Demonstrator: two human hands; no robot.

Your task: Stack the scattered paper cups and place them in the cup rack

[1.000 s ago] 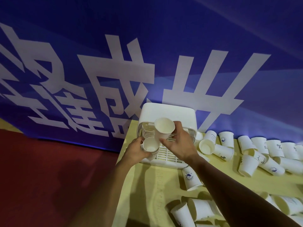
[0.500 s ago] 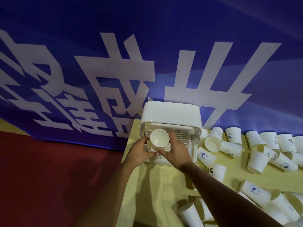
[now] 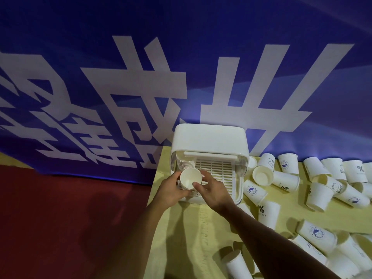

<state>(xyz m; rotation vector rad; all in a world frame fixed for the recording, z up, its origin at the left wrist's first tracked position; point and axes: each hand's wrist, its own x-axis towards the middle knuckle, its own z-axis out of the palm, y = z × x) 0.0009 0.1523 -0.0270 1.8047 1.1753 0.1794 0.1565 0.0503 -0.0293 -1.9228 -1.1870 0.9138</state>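
A white cup rack [image 3: 209, 140] with a slatted floor stands at the table's far left corner. Both hands hold a short stack of white paper cups [image 3: 190, 178], mouth up, at the rack's front left. My left hand [image 3: 171, 189] grips the stack from the left. My right hand [image 3: 211, 189] pinches the top cup's rim from the right. Another stack of cups [image 3: 184, 162] stands inside the rack at its back left. Loose paper cups [image 3: 263, 175] lie scattered to the right of the rack.
The yellow table [image 3: 191, 238] ends at a left edge just beside the rack, with red floor [image 3: 70, 218] below. A blue banner [image 3: 181, 67] with white characters hangs right behind the rack. More cups [image 3: 316, 232] lie at the lower right.
My right hand brought its cup down from above the rack onto the cup in my left hand. Both hands now hold the joined stack slightly lower and nearer.
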